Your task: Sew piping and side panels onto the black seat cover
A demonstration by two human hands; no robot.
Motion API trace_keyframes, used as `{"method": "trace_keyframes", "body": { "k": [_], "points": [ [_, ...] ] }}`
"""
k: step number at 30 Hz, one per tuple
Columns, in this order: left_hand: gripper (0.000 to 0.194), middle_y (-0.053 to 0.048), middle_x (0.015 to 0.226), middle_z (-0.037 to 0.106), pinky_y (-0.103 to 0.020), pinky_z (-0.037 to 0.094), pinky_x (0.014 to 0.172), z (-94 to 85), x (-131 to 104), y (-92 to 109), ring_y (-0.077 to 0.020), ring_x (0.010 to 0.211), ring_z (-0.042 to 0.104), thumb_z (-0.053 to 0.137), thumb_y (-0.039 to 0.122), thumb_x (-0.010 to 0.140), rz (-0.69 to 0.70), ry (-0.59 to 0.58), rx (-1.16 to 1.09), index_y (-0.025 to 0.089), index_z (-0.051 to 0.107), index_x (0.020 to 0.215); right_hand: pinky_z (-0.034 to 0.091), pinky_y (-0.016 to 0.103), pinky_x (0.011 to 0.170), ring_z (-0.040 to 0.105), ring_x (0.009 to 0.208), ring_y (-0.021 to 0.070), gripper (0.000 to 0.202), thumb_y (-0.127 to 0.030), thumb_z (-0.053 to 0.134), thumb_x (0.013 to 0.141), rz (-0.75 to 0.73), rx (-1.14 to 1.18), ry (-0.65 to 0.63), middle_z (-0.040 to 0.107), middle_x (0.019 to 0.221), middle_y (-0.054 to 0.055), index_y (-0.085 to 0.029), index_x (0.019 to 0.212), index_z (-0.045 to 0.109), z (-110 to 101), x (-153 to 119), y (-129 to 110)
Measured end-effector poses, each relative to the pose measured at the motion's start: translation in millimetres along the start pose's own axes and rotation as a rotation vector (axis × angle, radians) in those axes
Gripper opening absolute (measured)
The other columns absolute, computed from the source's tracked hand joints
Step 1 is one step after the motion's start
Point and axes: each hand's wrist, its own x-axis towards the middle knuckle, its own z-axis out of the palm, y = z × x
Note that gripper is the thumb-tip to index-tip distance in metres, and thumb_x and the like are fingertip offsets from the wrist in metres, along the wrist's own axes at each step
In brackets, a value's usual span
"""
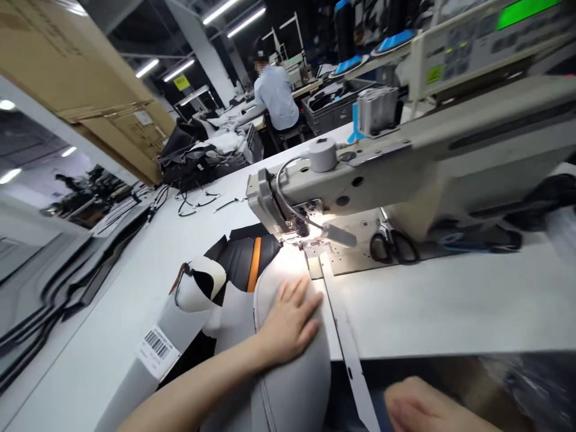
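My left hand (290,324) lies flat on a light grey padded cover piece (297,384), fingers spread and pressing on its surface. The piece's far end is under the lit needle area of a sewing machine (324,186). Joined panels beside it include a black section with an orange strip (254,264) and a grey flap bearing a white barcode label (157,351). My right hand (416,402) is at the lower right, below the table edge and apart from the cover. It looks curled, but it is smeared and its fingers are hidden.
Black-handled scissors (393,245) lie on the machine bed. A long metal strip (346,342) runs toward me, right of the cover. Dark-edged panels (85,264) are stacked at left, near cardboard boxes (85,78). A person (276,96) sits farther back, beside a grey crate (333,111).
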Motion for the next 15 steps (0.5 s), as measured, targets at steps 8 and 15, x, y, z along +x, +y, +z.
{"method": "trace_keyframes", "body": {
  "k": [8, 15],
  "points": [
    [0.05, -0.012, 0.15, 0.027, -0.047, 0.021, 0.112, -7.9, -39, 9, -0.0288, 0.138, 0.022, 0.042, 0.037, 0.09, 0.242, -0.087, -0.009, 0.023, 0.039, 0.138, 0.051, 0.047, 0.083, 0.056, 0.109, 0.0287, 0.046, -0.012, 0.039, 0.079, -0.888, -0.994, 0.483, 0.057, 0.124, 0.013, -0.023, 0.121, 0.054, -18, 50, -14],
    [0.045, -0.01, 0.143, 0.04, -0.042, 0.025, 0.11, -15.3, -41, -1, -0.0254, 0.13, 0.037, 0.044, 0.035, 0.088, 0.502, -0.042, 0.098, 0.024, 0.047, 0.131, 0.051, 0.037, 0.09, 0.055, 0.114, 0.023, 0.026, -0.015, 0.051, 0.084, -1.071, -0.922, 0.475, 0.063, 0.119, 0.003, -0.028, 0.102, 0.063, -29, 46, 12]
  ]
}}
